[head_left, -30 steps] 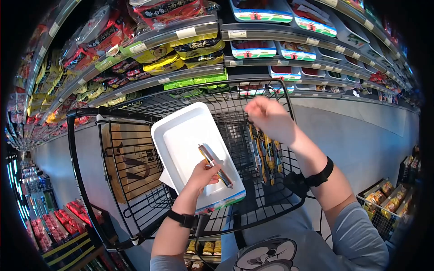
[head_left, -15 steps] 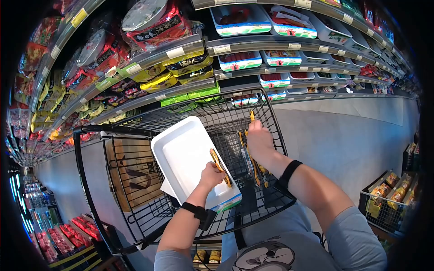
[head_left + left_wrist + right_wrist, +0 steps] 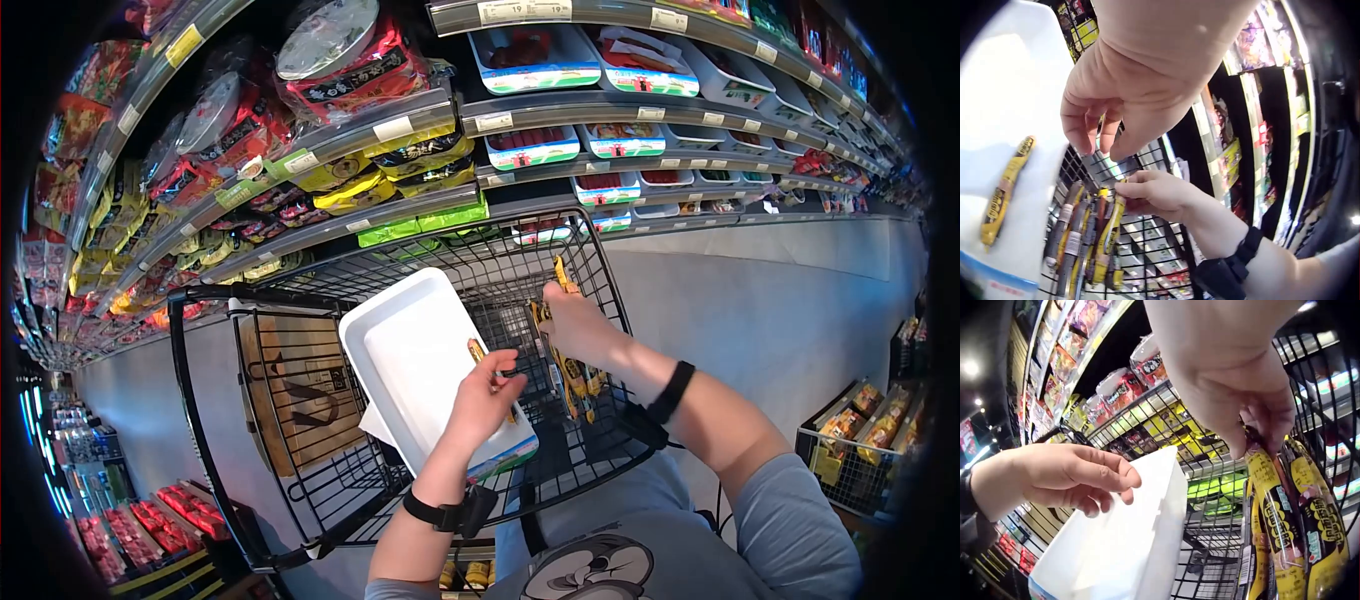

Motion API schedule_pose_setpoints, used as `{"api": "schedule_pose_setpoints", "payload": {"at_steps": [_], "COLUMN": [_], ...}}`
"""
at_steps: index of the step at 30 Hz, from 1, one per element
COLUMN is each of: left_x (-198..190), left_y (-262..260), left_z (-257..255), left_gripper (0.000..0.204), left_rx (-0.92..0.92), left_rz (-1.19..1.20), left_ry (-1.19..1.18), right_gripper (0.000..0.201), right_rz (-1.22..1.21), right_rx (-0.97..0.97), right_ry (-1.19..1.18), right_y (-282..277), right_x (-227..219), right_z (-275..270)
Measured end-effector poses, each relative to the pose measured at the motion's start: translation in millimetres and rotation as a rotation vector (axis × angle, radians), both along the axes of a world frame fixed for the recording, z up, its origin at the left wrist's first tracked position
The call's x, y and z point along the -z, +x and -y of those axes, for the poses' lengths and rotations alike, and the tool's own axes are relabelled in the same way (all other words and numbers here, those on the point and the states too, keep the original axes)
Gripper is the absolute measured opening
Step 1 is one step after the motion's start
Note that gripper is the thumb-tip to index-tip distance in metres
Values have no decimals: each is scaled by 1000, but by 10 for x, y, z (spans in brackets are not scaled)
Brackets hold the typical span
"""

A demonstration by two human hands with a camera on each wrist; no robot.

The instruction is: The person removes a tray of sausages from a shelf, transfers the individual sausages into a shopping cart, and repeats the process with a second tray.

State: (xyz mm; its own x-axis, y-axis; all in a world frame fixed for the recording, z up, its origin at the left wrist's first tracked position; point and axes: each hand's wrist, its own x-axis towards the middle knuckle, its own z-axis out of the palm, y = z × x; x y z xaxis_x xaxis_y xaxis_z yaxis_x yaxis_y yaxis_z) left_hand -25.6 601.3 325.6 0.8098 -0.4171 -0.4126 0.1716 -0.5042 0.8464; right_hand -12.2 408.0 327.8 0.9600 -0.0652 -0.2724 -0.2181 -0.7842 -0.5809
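A white tray [image 3: 410,350] sits tilted in the shopping cart, a single yellow-wrapped sausage [image 3: 1007,187] lying on its floor near the right side. Above that right rim hovers my left hand [image 3: 485,398], fingers loosely curved and nothing between them. My right hand [image 3: 587,328] reaches into the cart to the tray's right. Its fingers pinch the dark upper end of a yellow-wrapped sausage [image 3: 1280,519], as the right wrist view shows. More wrapped sausages [image 3: 1072,237] hang beside it in an upright cluster.
The black wire cart [image 3: 180,400] surrounds the tray, with a brown bag [image 3: 290,395] at its left. Ahead run shelves of bagged food [image 3: 350,70] and trayed packs [image 3: 535,60]. A wire basket of packages [image 3: 860,440] stands at the right.
My left hand has let go of the sausage it held over the tray and lifted rightward. My right hand came down from above the cart and took hold of another wrapped sausage.
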Motion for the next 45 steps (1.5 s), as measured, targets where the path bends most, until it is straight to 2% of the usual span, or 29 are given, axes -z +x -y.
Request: {"api": "schedule_pose_setpoints", "payload": {"at_steps": [2, 4, 5, 6, 7, 8, 14, 16, 17, 20, 21, 23, 27, 32, 34, 40, 45], "left_x": [-74, -87, -178, -227, -222, -261, -567, -680, -677, -679, -695, -729, -817, -791, -748, -711, -680], "left_y": [-99, -159, -167, -170, -198, -205, -338, -360, -376, -390, -386, -390, -450, -521, -527, -575, -588], "left_z": [57, 28, 15, -2, -37, -73, -308, -319, -340, -395, -426, -494, -596, -660, -699, -722, -744], "left_gripper": [38, 44, 42, 40, 37, 37, 30, 31, 31, 33, 34, 36, 38, 40, 42, 46, 46], "left_rx": [25, 86, 92, 97, 21, 14, -36, -135, -139, -141, -131, -130, -151, -179, -110, -175, -204], "left_rz": [-18, -29, -168, -306, -466, -466, -433, -625, -629, -627, -658, -687, -703, -706, -674, -616, -617], "left_ry": [-162, -162, -248, -334, -418, -415, -421, -551, -549, -619, -620, -620, -697, -769, -765, -753, -724], "right_gripper": [22, 29, 32, 32, 31, 30, 38, 37, 37, 37, 37, 40, 45, 50, 51, 59, 54], "right_rz": [50, 66, 10, 7, -64, -138, -228, -265, -270, -348, -353, -407, -416, -457, -405, -402, -389], "right_rx": [-46, -12, -1, -5, 46, 98, 79, 77, 76, 58, 51, -23, -84, -86, -119, -86, -134], "right_ry": [63, 339, 455, 458, 628, 797, 962, 945, 947, 1192, 1190, 1496, 1653, 1648, 1521, 1488, 1452], "right_y": [-17, -18, -4, -8, -4, 2, -23, -43, -59, -69, -79, -112, -159, -200, -224, -253, -232], "right_x": [-228, -460, -500, -567, -642, -672, -693, -698, -692, -692, -694, -697, -670, -679, -686, -652, -641], "right_z": [8, 10, 20, -2, -30, -58, -205, -251, -273, -323, -333, -334, -364, -453, -483, -542, -581]}}
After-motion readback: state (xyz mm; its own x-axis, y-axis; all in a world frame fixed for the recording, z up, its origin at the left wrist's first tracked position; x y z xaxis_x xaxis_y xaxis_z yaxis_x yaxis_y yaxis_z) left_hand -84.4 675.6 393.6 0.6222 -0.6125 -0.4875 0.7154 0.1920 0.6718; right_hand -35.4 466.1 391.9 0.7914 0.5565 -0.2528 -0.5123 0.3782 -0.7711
